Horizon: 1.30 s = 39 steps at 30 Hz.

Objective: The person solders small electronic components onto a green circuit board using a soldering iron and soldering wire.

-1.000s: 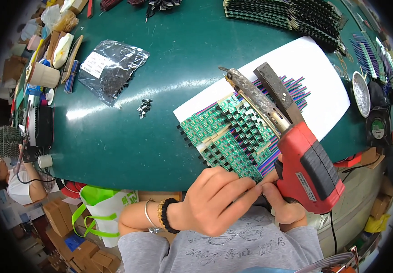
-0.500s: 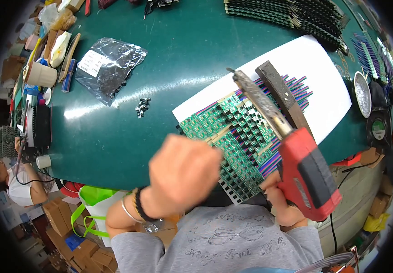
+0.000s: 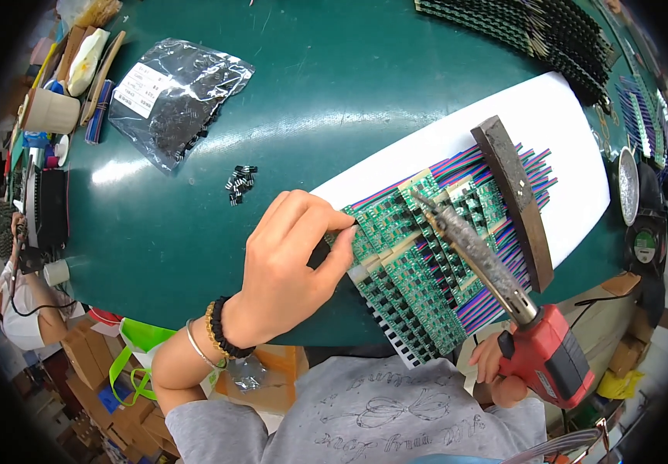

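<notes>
Pinching a black connector [image 3: 356, 223] with left hand [image 3: 281, 267], mid-frame; gripping soldering gun [image 3: 540, 332] with right hand [image 3: 490, 359], lower right; could scorch circuit boards [image 3: 415, 292] by letting tip [image 3: 419, 198] droop

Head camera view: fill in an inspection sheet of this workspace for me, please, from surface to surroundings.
Surface: green tabletop, glossy, with a white sheet under the work.
Job's things: green circuit boards in rows; dark bar across coloured wires; red soldering gun, tip over the boards.
Clutter: clear bag of black parts, small loose pile beside it.
Grips: left hand, thumb and forefinger at the boards' left edge, anything pinched unclear; right hand holding the soldering gun.
Cables: black cable at right, beyond the table edge.
Surroundings: another person at far left; cardboard boxes below.
</notes>
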Available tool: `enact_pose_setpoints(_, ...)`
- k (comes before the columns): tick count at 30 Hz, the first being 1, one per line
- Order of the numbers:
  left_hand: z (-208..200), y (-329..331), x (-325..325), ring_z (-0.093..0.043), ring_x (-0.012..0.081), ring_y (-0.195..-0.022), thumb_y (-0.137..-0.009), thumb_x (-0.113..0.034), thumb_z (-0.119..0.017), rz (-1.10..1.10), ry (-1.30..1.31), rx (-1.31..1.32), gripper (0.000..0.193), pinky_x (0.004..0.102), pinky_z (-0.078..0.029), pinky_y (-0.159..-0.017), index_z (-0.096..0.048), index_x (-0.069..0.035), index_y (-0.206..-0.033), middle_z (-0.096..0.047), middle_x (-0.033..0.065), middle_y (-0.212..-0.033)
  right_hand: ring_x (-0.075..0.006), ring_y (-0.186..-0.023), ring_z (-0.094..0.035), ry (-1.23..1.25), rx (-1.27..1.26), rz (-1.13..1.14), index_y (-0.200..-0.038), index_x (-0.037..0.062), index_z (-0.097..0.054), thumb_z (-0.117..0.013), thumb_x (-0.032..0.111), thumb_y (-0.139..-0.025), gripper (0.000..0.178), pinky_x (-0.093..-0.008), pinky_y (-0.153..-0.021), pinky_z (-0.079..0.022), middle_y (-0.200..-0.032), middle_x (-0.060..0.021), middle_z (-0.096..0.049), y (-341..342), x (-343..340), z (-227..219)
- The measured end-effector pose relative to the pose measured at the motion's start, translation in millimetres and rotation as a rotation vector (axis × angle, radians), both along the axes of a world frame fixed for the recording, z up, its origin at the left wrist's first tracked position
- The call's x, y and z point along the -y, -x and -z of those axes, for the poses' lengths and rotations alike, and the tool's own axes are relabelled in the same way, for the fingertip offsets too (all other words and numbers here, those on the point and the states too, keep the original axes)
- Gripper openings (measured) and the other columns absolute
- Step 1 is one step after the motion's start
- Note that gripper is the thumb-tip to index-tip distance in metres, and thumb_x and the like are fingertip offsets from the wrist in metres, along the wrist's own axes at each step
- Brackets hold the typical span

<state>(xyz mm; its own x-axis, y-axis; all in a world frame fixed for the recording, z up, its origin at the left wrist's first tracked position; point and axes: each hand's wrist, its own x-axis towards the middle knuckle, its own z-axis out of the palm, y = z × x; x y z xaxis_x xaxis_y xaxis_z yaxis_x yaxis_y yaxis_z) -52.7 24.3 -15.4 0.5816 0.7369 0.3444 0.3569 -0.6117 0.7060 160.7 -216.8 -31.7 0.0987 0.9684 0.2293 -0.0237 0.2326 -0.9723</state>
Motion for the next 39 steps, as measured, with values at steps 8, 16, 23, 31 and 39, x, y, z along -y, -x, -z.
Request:
enact_pose_setpoints(8,-2.8,0.7,-3.3,-0.058,0.0248,-0.071,-0.07,0.006,-0.072,0.024,0.009,0.01,0.018,0.0348,-0.047,-0.06,-0.064,-0.002,-0.083,-0.059,0.0075,-0.079,-0.0112,-0.043,-0.051,0.21,-0.13,0.095,-0.124,-0.0104,-0.043,-0.057,0.076,-0.08,0.098,-0.0279,-0.049,-0.049,-0.05,0.0043,-0.047,-6.0,48.6,22.6)
enact_pose_setpoints(16,-5.8,0.6,0.8,-0.061,0.0268,-0.079,-0.066,0.005,-0.074,0.029,-0.059,0.025,0.022,0.0338,-0.05,-0.064,-0.064,-0.003,-0.084,-0.064,0.008,-0.088,-0.0097,-0.042,-0.048,0.201,-0.144,0.187,-0.136,-0.007,-0.04,-0.051,0.076,-0.083,0.099,-0.0265,-0.045,-0.045,-0.05,0.0054,-0.046,6.6,19.6,2.6)
enact_pose_setpoints(23,-6.1,1.7,1.7,-0.061,0.0279,-0.085,-0.063,0.005,-0.074,0.108,-0.126,0.008,0.024,0.0335,-0.052,-0.067,-0.064,-0.003,-0.083,-0.07,0.0079,-0.1,-0.0093,-0.042,-0.046,-0.004,-0.096,-0.071,-0.139,-0.0041,-0.037,-0.052,0.076,-0.083,0.099,-0.0254,-0.047,-0.043,-0.051,0.0061,-0.043,-7.4,-10.5,1.0)
enact_pose_setpoints(31,-6.8,1.7,2.2,-0.061,0.0276,-0.086,-0.063,0.005,-0.074,0.111,-0.121,-0.007,0.024,0.0334,-0.052,-0.067,-0.064,-0.004,-0.083,-0.07,0.0073,-0.098,-0.0093,-0.043,-0.046,0.132,-0.11,0.197,-0.138,-0.0036,-0.037,-0.053,0.075,-0.082,0.098,-0.0255,-0.048,-0.044,-0.05,0.0059,-0.043,2.3,-8.0,-4.1)
enact_pose_setpoints(39,-3.3,0.3,2.0,-0.061,0.0273,-0.083,-0.064,0.007,-0.074,0.073,-0.105,0.044,0.025,0.034,-0.051,-0.067,-0.064,-0.002,-0.085,-0.065,0.0081,-0.091,-0.0092,-0.043,-0.047,0.151,-0.197,0.27,-0.137,-0.0055,-0.038,-0.054,0.073,-0.085,0.096,-0.0256,-0.046,-0.044,-0.051,0.0056,-0.045,6.9,28.3,3.3)
